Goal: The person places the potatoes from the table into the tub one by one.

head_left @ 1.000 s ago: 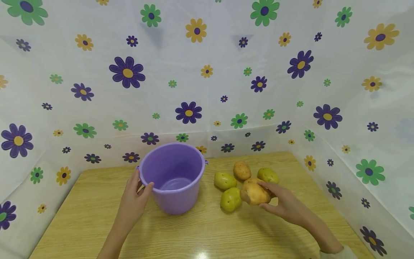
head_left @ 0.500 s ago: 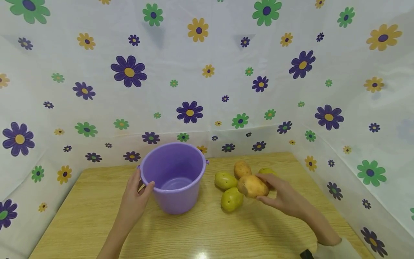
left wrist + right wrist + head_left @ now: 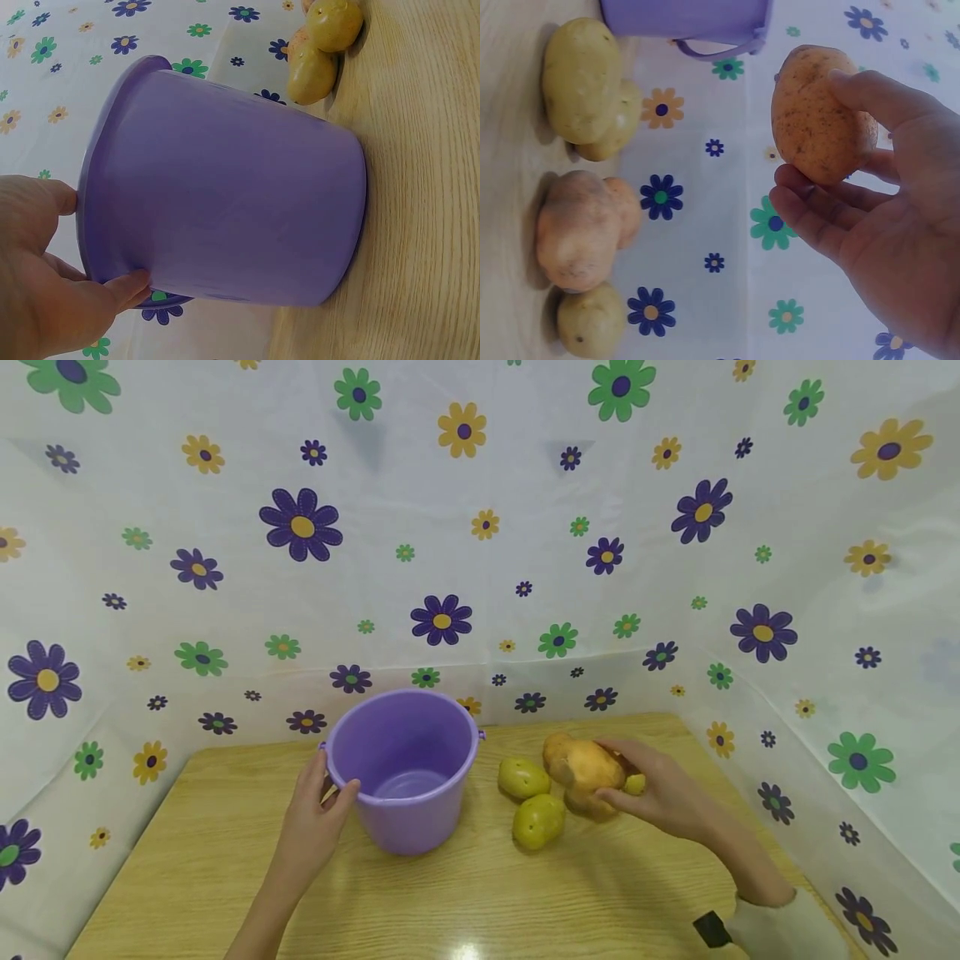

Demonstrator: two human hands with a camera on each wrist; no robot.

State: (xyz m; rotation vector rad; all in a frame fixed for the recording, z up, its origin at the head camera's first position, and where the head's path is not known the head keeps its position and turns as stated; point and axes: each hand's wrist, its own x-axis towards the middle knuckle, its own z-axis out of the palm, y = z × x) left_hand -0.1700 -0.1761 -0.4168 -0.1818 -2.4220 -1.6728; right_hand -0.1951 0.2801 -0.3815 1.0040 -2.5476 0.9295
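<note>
A purple bucket [image 3: 411, 831] stands upright on the wooden table, and its inside shows bare. My left hand [image 3: 315, 818] grips the rim at its left side, the thumb in front, as the left wrist view also shows. My right hand [image 3: 663, 789] holds a brown potato [image 3: 814, 112] between thumb and fingers, raised above the other potatoes. Beside the bucket lie two yellow-green potatoes [image 3: 539, 822]. Below the held one are two brown potatoes [image 3: 577, 229], one partly behind the other in the right wrist view. A yellowish potato [image 3: 634, 784] is mostly hidden by my right hand.
The wooden table [image 3: 480, 897] ends at the back against a white cloth [image 3: 480, 468] printed with flowers, which also hangs at both sides. A purple handle [image 3: 720, 54] hangs from the bucket. A small black object [image 3: 711, 929] shows by my right sleeve.
My right hand has lifted the brown potato upward and away from me, uncovering another brown potato beneath it. My left hand stays on the bucket's rim, and the bucket has not moved.
</note>
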